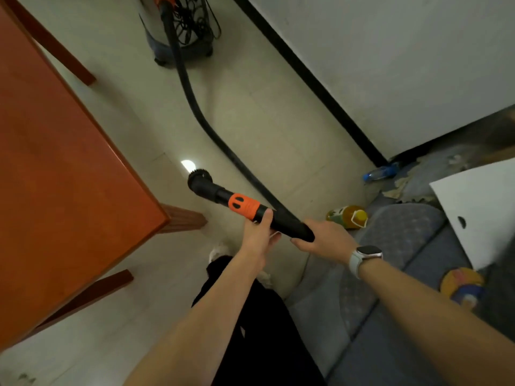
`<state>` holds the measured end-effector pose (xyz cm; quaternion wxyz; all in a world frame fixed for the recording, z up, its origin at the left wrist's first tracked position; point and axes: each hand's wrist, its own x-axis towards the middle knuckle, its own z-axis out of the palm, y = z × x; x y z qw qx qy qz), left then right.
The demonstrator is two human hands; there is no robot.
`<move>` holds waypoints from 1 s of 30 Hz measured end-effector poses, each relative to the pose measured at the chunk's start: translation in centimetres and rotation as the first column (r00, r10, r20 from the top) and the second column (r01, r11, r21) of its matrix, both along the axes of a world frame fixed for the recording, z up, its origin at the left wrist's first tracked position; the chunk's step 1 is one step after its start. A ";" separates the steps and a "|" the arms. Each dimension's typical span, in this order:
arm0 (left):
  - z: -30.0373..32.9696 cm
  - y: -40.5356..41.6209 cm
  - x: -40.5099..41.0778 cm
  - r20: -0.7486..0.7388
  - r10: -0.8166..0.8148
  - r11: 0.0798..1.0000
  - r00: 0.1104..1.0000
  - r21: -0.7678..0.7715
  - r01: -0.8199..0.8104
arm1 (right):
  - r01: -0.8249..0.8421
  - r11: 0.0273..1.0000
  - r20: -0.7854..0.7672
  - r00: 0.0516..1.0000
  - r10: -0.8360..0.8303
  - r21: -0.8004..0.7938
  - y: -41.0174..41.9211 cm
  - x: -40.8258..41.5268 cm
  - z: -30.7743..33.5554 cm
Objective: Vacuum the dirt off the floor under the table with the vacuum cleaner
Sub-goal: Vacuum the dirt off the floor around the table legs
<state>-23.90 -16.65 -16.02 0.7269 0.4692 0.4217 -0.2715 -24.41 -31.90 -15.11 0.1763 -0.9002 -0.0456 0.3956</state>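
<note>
Black wand [250, 211] with orange collar [243, 207], held in 2 hands — left hand [257, 236] wrapped near the collar, right hand [320, 238] gripping the rear end where the hose [211, 129] joins. Brush head [199, 181] off the floor [264, 107], beside the table [55, 168] corner. Best to tilt down, get low, sweep under the top — mind the near leg [184, 218] and hose slack from the canister [181, 26].

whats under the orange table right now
Under the orange table only its wooden legs and strips of pale floor show. The tabletop covers the rest, so any dirt there cannot be seen. No nozzle is visible beneath it.
</note>
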 end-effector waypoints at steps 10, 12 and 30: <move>6.0 8.9 18.9 0.264 0.139 0.989 0.955 0.006 -0.146 | 0.058 0.993 0.261 0.962 -0.082 0.098 9.9 17.9 5.8; 7.8 11.6 23.4 0.323 0.178 0.983 0.929 -0.018 -0.182 | 0.025 0.993 0.313 0.948 -0.060 0.115 12.7 22.7 7.4; 13.8 30.5 52.3 0.562 0.397 0.841 0.725 0.093 -0.532 | -0.400 0.881 0.381 0.878 0.289 0.254 32.1 59.7 12.3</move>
